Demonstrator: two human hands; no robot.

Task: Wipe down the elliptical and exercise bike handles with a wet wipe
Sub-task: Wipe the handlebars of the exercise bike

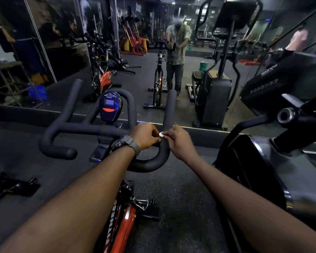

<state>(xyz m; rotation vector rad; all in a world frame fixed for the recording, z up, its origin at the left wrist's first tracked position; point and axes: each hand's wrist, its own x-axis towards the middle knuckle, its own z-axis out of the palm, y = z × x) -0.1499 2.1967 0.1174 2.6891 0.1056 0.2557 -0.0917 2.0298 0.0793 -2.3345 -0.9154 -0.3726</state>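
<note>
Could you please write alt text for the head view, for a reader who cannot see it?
Both hands meet at the exercise bike's right handle, the left hand and right hand pinching a small white wet wipe against it. A blue console sits mid-handlebar; a mirror ahead reflects the person.

The exercise bike handlebar (pixel 88 127) is spread across the middle of the scene, with the console (pixel 109 105) mounted at its centre, between the two far-pointing horns. The left hand (pixel 145 136) and the right hand (pixel 181 141) are placed close together at the right horn's bend (pixel 161 157), and the wet wipe (pixel 161 134) is pinched between them, against the bar. The bike frame (pixel 122 225) is seen below the handlebar, near the viewer. The elliptical (pixel 281 143) is positioned to the right of the bike. A wall mirror (pixel 171 70) is set behind both machines, at the far edge of the floor (pixel 181 198).
</note>
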